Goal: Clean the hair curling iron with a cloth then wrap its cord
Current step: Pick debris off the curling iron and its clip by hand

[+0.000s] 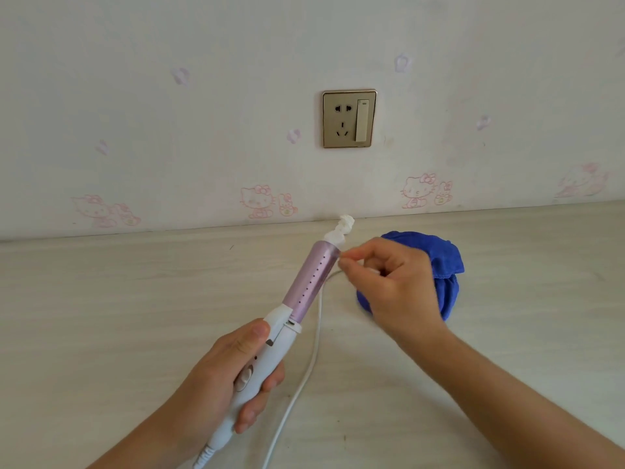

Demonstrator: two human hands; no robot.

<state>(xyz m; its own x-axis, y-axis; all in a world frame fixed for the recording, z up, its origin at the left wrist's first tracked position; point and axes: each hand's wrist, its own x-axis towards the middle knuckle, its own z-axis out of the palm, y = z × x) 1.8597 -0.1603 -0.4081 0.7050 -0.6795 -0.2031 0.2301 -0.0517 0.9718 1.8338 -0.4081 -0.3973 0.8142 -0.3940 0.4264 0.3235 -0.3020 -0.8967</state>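
Fingers of the left hand (209, 377) wrap the white handle of the curling iron (311, 279), thumb lying along its clamp lever, so the pink barrel slants up toward the far wall (169, 96). The right hand (395, 286) is curled, thumb and forefinger pinching the white cord (313, 360) just beside the barrel's tip. From there the cord trails down to the near edge. A crumpled blue cloth (446, 265) lies on the worktop (101, 316) behind the right hand. A socket (349, 118) sits in the wall above.
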